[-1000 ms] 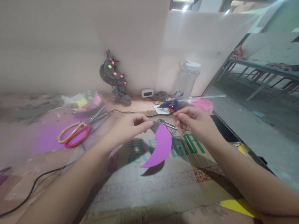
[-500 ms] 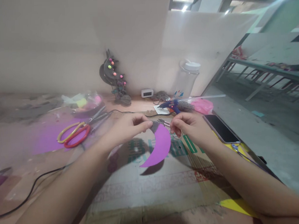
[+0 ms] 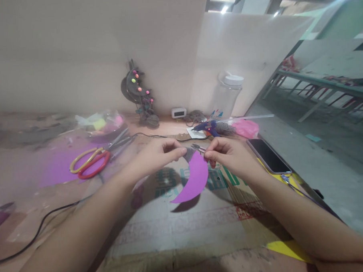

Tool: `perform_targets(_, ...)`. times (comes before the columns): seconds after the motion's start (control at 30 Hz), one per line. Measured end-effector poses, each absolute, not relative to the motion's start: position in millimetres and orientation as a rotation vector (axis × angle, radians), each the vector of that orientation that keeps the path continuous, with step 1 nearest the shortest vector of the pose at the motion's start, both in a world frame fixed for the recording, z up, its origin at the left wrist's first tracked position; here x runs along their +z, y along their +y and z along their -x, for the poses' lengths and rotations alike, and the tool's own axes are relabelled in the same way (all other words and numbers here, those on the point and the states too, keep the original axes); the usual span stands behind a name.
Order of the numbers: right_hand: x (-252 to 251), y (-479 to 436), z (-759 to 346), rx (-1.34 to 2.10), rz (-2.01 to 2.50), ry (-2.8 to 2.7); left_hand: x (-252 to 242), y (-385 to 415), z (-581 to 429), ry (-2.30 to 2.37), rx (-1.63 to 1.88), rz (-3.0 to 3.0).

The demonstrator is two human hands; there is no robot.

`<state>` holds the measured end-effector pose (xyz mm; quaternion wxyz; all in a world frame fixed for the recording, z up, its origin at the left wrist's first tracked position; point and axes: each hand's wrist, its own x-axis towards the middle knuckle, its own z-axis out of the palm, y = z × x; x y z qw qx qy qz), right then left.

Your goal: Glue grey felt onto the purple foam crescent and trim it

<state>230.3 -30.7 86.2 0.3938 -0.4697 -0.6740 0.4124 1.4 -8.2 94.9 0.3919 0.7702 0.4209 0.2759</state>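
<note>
A purple crescent-shaped cutout hangs tilted above the cardboard, its upper tip covered in grey yarn. My left hand pinches that grey tip between thumb and fingers. At the crescent's upper right edge, my right hand is closed in a pinch; what lies between its fingertips is too small to make out. Just behind the crescent, between both hands, is a small metal-tipped tool, partly hidden by the right hand.
Red-and-yellow-handled scissors lie left on purple sheet. Behind are a blue glue gun, a clear bottle, a white digital clock and a decorated grey crescent. A phone lies right; a black cord crosses left.
My right hand has shifted slightly left, its fingertips now at the crescent's edge. The left hand keeps its pinch, and the crescent has barely moved.
</note>
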Motion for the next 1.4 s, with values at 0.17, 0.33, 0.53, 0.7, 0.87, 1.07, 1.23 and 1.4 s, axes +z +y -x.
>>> perform_targets(0.17, 83, -29, -232, 1.027, 1.119, -1.794, 93, -7, -2, 1.054, 0.688, -1.947)
perform_targets(0.33, 83, -28, -234, 1.038, 1.152, -1.79, 94, -7, -1, 1.074, 0.676, -1.95)
perform_targets(0.53, 84, -28, -233, 1.024, 1.196, -1.719, 95, -8, -1, 1.072, 0.667, -1.955)
perform_targets(0.7, 82, -26, -232, 1.054, 1.114, -1.713, 96, -8, 0, 1.077, 0.657, -1.979)
perform_targets(0.87, 79, -24, -234, 1.028, 1.086, -1.759, 95, -7, 0, 1.069, 0.647, -1.984)
perform_targets(1.07, 83, -29, -234, 0.887, 1.085, -1.876, 95, -7, 0, 1.071, 0.64, -1.965)
perform_targets(1.23, 87, -33, -234, 0.812, 1.057, -1.915, 93, -6, 0, 1.058, 0.654, -1.965)
perform_targets(1.4, 83, -35, -235, 0.938, 1.087, -1.865, 93, -6, 0, 1.061, 0.647, -1.96)
